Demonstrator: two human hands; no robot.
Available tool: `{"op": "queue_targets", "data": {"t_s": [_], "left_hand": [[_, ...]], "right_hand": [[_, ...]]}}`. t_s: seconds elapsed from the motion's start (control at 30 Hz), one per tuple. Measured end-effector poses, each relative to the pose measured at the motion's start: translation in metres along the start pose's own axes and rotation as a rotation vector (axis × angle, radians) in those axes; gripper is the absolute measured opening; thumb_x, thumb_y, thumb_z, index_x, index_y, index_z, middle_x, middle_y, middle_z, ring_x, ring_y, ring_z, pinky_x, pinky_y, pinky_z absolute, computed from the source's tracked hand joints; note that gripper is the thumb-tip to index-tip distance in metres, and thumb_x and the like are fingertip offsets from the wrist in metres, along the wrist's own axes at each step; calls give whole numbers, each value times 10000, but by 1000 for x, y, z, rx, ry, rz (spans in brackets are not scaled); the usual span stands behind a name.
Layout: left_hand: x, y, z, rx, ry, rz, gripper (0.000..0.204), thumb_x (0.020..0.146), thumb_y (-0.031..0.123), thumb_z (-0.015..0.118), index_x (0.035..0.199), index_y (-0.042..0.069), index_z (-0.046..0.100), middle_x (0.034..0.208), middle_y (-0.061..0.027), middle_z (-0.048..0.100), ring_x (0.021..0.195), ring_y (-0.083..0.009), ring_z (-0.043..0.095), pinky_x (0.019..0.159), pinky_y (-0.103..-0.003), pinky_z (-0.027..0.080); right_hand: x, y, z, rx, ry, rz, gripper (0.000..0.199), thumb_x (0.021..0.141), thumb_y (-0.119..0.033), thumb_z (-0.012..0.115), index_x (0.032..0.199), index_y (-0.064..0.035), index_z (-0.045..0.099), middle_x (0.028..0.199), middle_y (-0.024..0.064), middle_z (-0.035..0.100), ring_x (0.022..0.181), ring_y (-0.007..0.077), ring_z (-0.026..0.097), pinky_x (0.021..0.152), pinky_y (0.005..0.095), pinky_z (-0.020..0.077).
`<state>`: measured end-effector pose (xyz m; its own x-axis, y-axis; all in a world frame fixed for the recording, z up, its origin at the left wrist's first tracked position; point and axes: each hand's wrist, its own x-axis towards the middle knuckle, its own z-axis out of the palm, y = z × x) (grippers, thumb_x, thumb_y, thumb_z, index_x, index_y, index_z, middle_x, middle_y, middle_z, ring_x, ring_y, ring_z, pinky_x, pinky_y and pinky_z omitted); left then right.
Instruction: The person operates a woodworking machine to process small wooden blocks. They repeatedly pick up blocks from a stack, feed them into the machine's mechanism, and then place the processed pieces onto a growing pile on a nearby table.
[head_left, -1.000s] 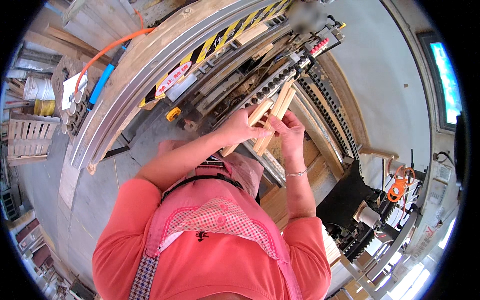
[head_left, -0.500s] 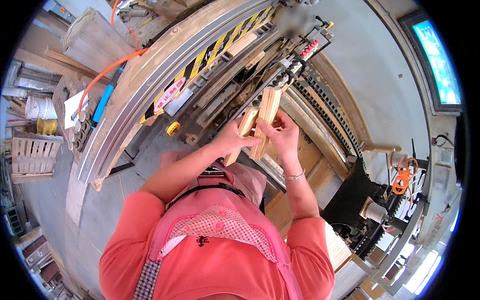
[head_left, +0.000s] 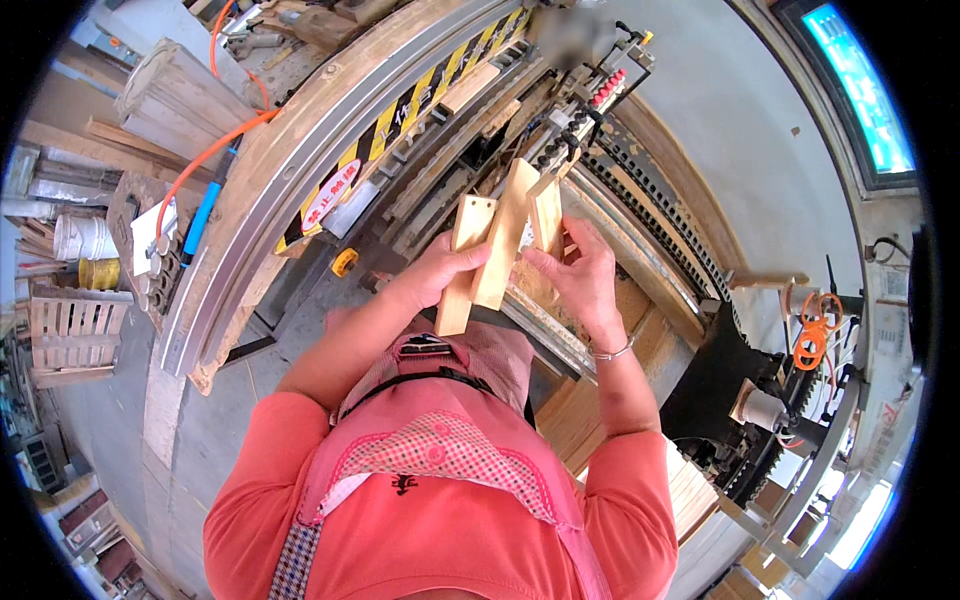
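Observation:
In front of my apron, both my hands are at short pale wooden pieces. My left hand (head_left: 437, 272) is closed, its thumb lying across a flat wooden block (head_left: 472, 222) with small dark holes near its top end. Beside that block, a longer wooden strip (head_left: 508, 235) stands tilted against the left thumb tip. A third wooden piece (head_left: 546, 218) sits between the thumb and fingers of my right hand (head_left: 580, 268), apart from the strip at its lower end. The fingers behind the pieces are partly hidden.
Ahead is a machine bed with metal rails, beside a beam with yellow-black striped tape (head_left: 405, 115). An orange hose (head_left: 215, 150) joins a blue tube (head_left: 203, 218) at left. A lit screen (head_left: 858, 90) hangs far right; a black machine part (head_left: 705, 385) stands at right.
The wooden pieces, earlier bunched together, are now fanned apart, with three showing. My right hand has moved slightly right and its thumb has come away from the middle strip.

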<state>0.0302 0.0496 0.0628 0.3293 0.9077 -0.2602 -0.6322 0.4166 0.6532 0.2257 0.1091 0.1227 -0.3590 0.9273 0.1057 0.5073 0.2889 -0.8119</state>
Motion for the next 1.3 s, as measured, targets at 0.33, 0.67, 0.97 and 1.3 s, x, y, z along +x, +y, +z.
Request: {"op": "queue_targets", "data": {"t_s": [0.33, 0.67, 0.97, 1.3], "left_hand": [[-1, 0, 2, -38, -9, -33, 510, 876, 318, 591, 1247, -3, 451, 1089, -144, 600, 931, -237, 627, 783, -339, 527], [1, -8, -16, -153, -29, -20, 496, 895, 255, 531, 1288, -17, 402, 1153, -180, 574, 938, -305, 627, 833, -409, 518], [-8, 3, -6, -92, 78, -48, 476, 899, 300, 559, 1265, 18, 446, 1159, -93, 567, 1015, -163, 583, 858, -302, 484], [-13, 0, -9, -94, 71, -66, 491, 917, 278, 522, 1316, 20, 398, 1224, -109, 534, 1091, -193, 557, 910, -339, 468]], "right_hand": [[-1, -1, 1, -187, 17, -322, 498, 601, -112, 792, 1056, -30, 608, 953, 91, 595, 844, 241, 563, 725, 330, 481], [-3, -12, -7, -387, -97, -476, 524, 593, -61, 730, 1094, -80, 577, 1031, 72, 550, 954, 276, 540, 770, 364, 499], [-4, -15, -7, -526, -142, -637, 440, 671, -82, 651, 1104, -92, 576, 1063, 66, 538, 1003, 255, 531, 799, 339, 511], [-5, -23, -4, -676, -160, -791, 459, 678, -106, 570, 1136, -83, 570, 1073, 78, 535, 1020, 256, 527, 778, 335, 492]]}}
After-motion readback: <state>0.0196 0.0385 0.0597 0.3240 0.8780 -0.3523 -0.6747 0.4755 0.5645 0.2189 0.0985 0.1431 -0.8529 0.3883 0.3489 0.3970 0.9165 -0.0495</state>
